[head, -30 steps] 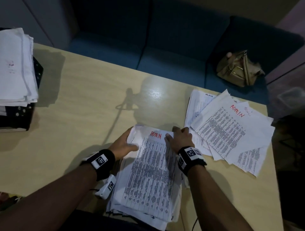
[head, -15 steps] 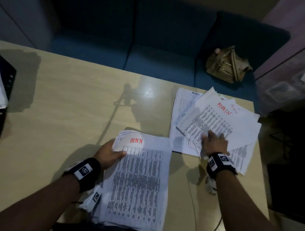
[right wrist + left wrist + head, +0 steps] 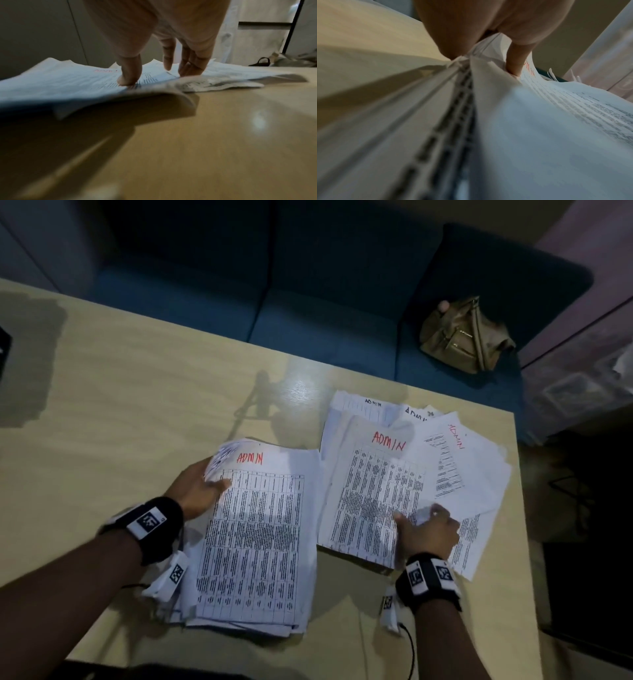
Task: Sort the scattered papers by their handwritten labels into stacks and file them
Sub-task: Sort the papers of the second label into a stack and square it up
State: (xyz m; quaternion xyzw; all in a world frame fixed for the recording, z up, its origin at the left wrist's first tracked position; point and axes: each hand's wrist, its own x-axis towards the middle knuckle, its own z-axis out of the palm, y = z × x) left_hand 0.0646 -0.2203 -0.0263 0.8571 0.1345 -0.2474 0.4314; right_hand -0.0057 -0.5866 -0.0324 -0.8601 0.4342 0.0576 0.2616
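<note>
Left hand (image 3: pixel 197 491) has its grip on the near stack (image 3: pixel 257 542): thumb lying across the top sheet, fingers tucked under the far-left corner, so it pinches the whole bundle there. The wrist view confirms it, thumb (image 3: pixel 517 60) on the printed page, sheet edges bunched under the palm. The top sheet reads ADMIN in red just right of that thumb. The stack runs back from the hand toward the person, lying on the bench (image 3: pixel 120 422), its lower layers fanned a little at the near edge.

Right hand (image 3: pixel 428 532) is down on the loose pile (image 3: pixel 376 491), just to the right of the stack. Its grip pinches a sheet: thumb (image 3: pixel 130 73) pressed on the print, fingers spread beyond it, and a crumpled corner of paper bunched up between thumb and fingers. In the wrist view the near edge of that sheet curls up clear of the bench. This top page also says ADMIN in red, beyond the hand.

Further right of that hand, skewed sheets (image 3: pixel 469 467) poke out from under, one with red ADMIN running sideways, two more behind with ADMIN in dark ink. They reach close to the bench's right edge.

Beyond the bench, a blue sofa (image 3: pixel 308 320), and on its seat, past the right hand, a tan bag (image 3: pixel 462 337).
</note>
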